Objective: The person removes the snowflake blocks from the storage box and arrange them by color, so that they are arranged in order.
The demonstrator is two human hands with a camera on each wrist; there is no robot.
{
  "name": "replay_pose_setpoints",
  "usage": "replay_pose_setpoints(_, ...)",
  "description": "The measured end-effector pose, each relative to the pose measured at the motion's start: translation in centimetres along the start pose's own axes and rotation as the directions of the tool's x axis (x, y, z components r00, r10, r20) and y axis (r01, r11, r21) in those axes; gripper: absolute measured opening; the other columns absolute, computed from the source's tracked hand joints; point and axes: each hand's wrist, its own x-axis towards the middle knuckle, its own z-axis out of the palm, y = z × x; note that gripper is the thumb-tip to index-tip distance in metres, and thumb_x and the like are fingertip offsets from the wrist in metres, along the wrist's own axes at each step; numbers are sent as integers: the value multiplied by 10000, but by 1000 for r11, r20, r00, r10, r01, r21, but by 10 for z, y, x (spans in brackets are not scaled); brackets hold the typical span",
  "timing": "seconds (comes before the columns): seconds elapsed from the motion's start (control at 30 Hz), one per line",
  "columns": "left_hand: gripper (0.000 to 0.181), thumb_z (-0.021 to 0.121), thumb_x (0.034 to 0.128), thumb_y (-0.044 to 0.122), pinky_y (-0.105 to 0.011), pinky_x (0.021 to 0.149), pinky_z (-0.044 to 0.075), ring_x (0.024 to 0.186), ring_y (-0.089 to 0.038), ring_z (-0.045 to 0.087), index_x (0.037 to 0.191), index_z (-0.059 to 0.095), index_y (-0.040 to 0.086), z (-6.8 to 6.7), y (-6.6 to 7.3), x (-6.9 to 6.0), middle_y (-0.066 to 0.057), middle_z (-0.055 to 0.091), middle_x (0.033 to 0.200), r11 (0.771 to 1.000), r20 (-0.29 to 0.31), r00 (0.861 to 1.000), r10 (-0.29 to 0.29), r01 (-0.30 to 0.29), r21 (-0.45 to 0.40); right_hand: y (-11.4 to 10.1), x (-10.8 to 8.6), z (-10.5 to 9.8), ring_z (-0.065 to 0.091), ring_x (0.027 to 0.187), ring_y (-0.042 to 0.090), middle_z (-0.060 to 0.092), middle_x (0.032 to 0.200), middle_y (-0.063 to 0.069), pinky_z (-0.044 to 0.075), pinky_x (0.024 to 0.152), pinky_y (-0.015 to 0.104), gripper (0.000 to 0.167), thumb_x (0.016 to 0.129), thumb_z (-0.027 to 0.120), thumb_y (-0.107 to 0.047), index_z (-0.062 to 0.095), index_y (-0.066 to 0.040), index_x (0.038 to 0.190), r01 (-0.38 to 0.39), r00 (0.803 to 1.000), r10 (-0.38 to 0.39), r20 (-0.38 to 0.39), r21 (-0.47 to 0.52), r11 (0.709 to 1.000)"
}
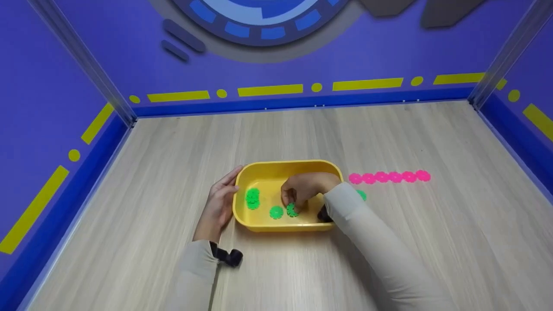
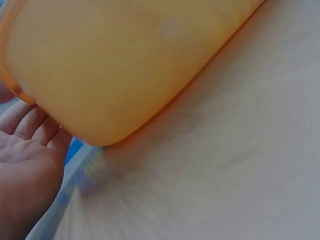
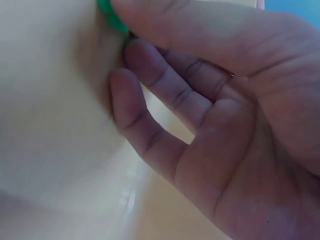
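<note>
In the head view, a yellow plastic basin (image 1: 270,177) stands on the wooden table. My left hand (image 1: 218,203) grips its left end, the thumb at the rim and the fingers along the outer wall; the left wrist view shows this hand (image 2: 30,165) beside the basin wall (image 2: 110,70). Inside the basin, my right hand (image 1: 309,185) pinches a green flower-shaped plastic disc (image 1: 292,211) between thumb and fingers. Only an edge of that disc (image 3: 116,21) shows in the right wrist view. Another green disc (image 1: 276,212) lies flat just left of it, and a small overlapping green cluster (image 1: 252,198) lies near the left wall.
Right of the basin, several pink flower-shaped discs form a straight row (image 1: 389,177) on the table (image 1: 432,237). A green piece (image 1: 362,195) shows partly from behind the right sleeve. Blue panels (image 1: 276,73) with yellow marks bound the table at the back and sides.
</note>
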Motion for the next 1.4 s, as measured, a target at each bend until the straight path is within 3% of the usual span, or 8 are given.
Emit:
replay_pose_setpoints(0.43,629,406,842,-108,-361,1171,258,1427,-239,300,1460,295,-81,0,0,-1,-175,282,1561,1000,23,1000,-1,1,-13,3,-4,-5,482,735,106,589,793,-41,426,630,202,152,787,740,-25,692,-119,897,19,999,-20,-36,-30,999)
replay_pose_setpoints(0.83,617,426,850,-96,-328,1143,308,1396,-213,359,1456,316,-73,1,2,-1,-175,313,1549,1000,4,1000,-2,2,12,5,-13,-14,533,772,103,660,861,-41,460,734,219,123,807,733,-68,695,-155,886,30,995,-37,-94,-78,997)
replay_pose_setpoints(1.0,612,428,852,-97,-297,1117,357,1372,-188,392,1454,318,-74,1,2,-1,-173,320,1545,1000,6,1000,-3,3,0,6,-20,-18,551,779,102,697,893,-38,488,733,217,114,829,689,-51,694,-148,890,81,987,-94,-129,-106,991)
replay_pose_setpoints(1.4,612,424,854,-100,-357,1169,265,1401,-207,351,1455,312,-76,1,1,-1,-173,307,1552,1000,13,1000,2,-1,-9,5,-39,-25,562,805,148,672,859,-27,508,751,253,120,814,676,-53,677,-152,882,66,976,-74,-206,-44,997)
